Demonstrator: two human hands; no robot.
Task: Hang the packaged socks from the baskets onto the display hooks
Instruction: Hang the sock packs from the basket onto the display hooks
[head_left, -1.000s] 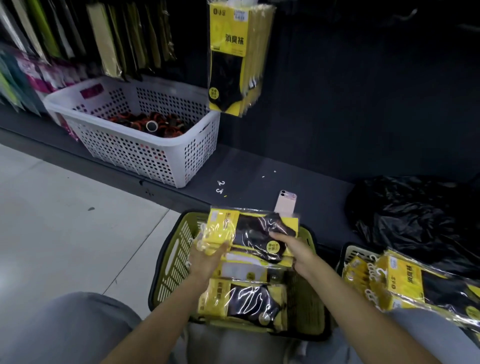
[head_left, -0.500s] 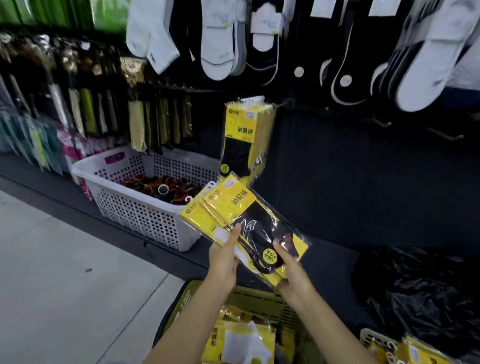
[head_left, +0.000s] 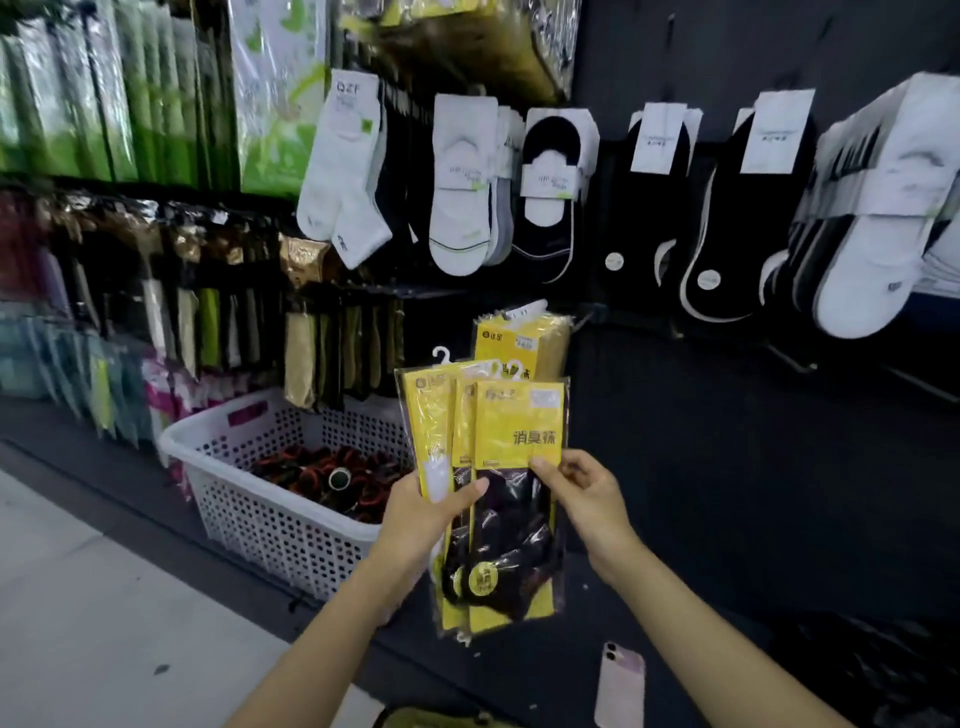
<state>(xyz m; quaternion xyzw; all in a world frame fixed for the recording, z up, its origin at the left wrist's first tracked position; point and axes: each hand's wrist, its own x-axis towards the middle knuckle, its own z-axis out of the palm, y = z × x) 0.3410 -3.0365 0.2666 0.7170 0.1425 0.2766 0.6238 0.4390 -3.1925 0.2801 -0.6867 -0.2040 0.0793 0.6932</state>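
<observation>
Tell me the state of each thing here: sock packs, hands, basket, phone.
held sock packs: fanned upright, not yet hung.
left hand: grips the fan.
right hand: pinches the front one's edge.
hung sock packs: hanging on the display behind.
white basket: part filled with dark rolls.
phone: lying back up on the ledge.

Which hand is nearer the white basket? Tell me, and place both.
Left. The left hand grips the sock packs just right of the white basket; the right hand pinches them farther right, with the packs between it and the basket.
</observation>
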